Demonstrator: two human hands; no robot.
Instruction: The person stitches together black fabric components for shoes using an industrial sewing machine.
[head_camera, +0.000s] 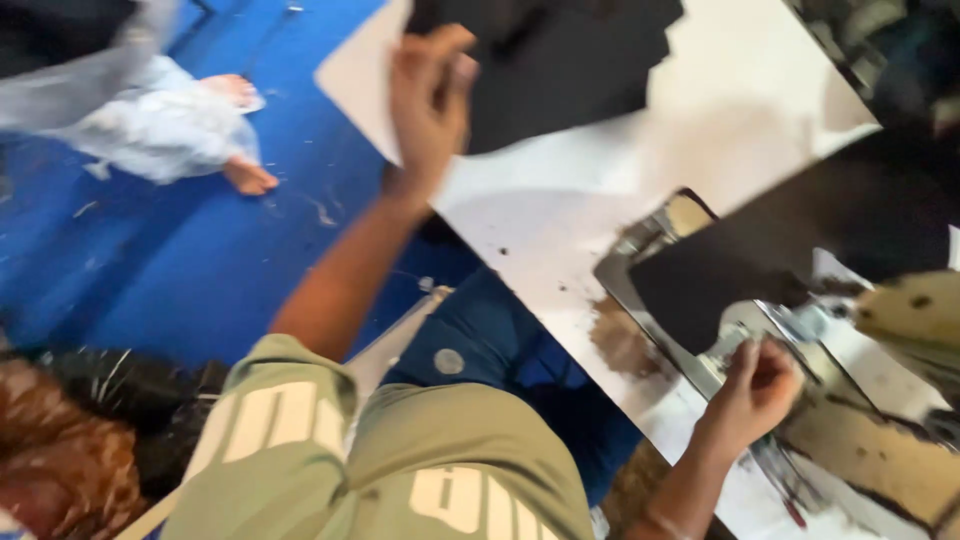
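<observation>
Two bare hands work over a white counter (560, 230): the left hand (428, 100) reaches far out and pinches the edge of a stack of black sheets (560, 60) lying at the counter's far end. Nearer, the right hand (755, 390) is curled shut beside a metal machine plate (690, 365), under another black sheet (800, 250); what it grips is too blurred to tell

Blue floor (200, 270) beneath a stained white worktable (740, 90), daylit.

White worktable (560, 215) bears black sheets (570, 60) and a metal frame (650, 300)
</observation>
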